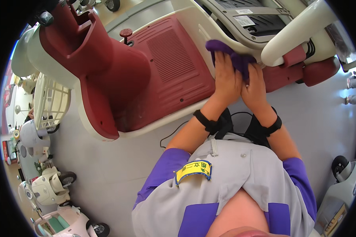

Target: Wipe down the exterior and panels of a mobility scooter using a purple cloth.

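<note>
Both my hands are together on a crumpled purple cloth (236, 60), held against the cream body panel of a red and cream mobility scooter. My left hand (226, 81) has its fingers extended over the cloth, pressing it. Close beside it, my right hand (254, 87) grips the cloth's right end, its fingertips partly hidden. The scooter's ribbed red footboard (168, 55) lies to the left of my hands. To their right is a cream armrest (296, 33), above a red lower body part (283, 77).
The red steering column (106, 59) rises at left, near a red pedal knob (125, 32). Beyond my hands sits a grey-framed compartment (249, 19) with black contents. A dark cord (174, 132) runs near my waist. Other scooters (51, 185) stand at lower left, another vehicle (340, 189) at lower right.
</note>
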Action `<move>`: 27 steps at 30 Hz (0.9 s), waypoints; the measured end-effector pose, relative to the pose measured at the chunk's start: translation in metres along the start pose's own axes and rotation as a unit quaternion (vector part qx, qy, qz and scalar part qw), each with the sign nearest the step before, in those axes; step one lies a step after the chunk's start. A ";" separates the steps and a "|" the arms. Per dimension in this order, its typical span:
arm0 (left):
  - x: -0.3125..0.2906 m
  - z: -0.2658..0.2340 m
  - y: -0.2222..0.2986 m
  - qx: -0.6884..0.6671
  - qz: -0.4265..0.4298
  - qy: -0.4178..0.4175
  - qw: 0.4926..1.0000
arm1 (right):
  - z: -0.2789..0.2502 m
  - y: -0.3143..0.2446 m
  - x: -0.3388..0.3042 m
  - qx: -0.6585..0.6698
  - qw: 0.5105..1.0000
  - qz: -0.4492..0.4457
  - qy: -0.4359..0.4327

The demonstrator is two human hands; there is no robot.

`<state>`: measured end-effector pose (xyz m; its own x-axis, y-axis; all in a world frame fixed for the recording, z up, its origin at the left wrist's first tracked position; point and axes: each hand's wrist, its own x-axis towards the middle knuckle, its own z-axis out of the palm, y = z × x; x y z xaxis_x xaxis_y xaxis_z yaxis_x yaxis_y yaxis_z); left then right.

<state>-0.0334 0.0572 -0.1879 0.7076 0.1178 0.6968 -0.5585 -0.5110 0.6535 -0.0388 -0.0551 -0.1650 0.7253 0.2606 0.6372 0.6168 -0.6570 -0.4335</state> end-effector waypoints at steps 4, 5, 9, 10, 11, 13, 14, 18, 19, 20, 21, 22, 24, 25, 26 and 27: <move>0.049 -0.014 -0.028 -0.024 0.089 -0.001 0.996 | 0.001 -0.025 0.031 -0.024 0.999 0.011 -0.024; 0.065 -0.017 -0.035 -0.042 0.112 0.004 0.993 | 0.000 -0.034 0.038 -0.029 0.999 0.014 -0.020; 0.071 -0.029 -0.048 -0.121 0.050 0.020 0.991 | 0.008 -0.056 0.043 0.047 0.996 0.025 -0.068; 0.065 -0.025 -0.048 -0.156 0.010 0.032 0.987 | 0.008 -0.053 0.039 0.031 0.993 0.065 -0.096; 0.059 -0.021 -0.048 -0.188 -0.029 0.046 0.981 | 0.008 -0.050 0.033 0.016 0.987 0.104 -0.125; 0.031 -0.006 -0.038 -0.049 0.039 0.026 0.998 | 0.005 -0.025 0.013 -0.009 0.986 0.112 -0.127; 0.027 -0.002 -0.021 -0.058 0.016 0.026 0.998 | 0.001 -0.013 0.005 -0.006 0.993 0.081 -0.088; 0.030 -0.011 0.006 -0.034 0.023 0.018 0.999 | -0.007 -0.014 0.006 -0.004 0.999 0.037 -0.034; 0.040 -0.014 0.010 -0.039 0.027 0.016 0.999 | -0.010 -0.015 0.009 -0.009 0.999 0.038 -0.030; 0.052 -0.021 0.010 -0.033 0.029 0.005 0.999 | -0.010 -0.020 0.014 -0.008 0.998 0.051 -0.045; 0.063 -0.025 0.005 -0.029 0.032 -0.009 0.999 | -0.010 -0.024 0.019 -0.008 0.996 0.067 -0.059; 0.073 -0.028 -0.006 -0.071 0.042 0.001 0.997 | -0.013 -0.043 0.028 0.000 0.991 0.098 -0.096; 0.089 -0.031 -0.036 -0.099 0.025 -0.009 0.995 | -0.002 -0.057 0.039 0.032 0.992 0.068 -0.102; 0.098 -0.029 -0.052 -0.208 -0.022 -0.015 0.978 | 0.003 -0.062 0.043 0.063 0.991 0.037 -0.110; 0.105 -0.026 -0.069 -0.313 -0.070 -0.020 0.947 | 0.010 -0.065 0.047 0.006 0.993 0.010 -0.121; 0.108 -0.023 -0.083 -0.415 -0.116 -0.024 0.902 | 0.013 -0.063 0.050 0.009 0.992 0.011 -0.122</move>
<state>0.0797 0.1323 -0.1600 0.8541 0.0914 0.5120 -0.5102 0.3386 0.7906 -0.0372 0.0080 -0.1141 0.7896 0.4109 0.4557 0.6037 -0.6527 -0.4577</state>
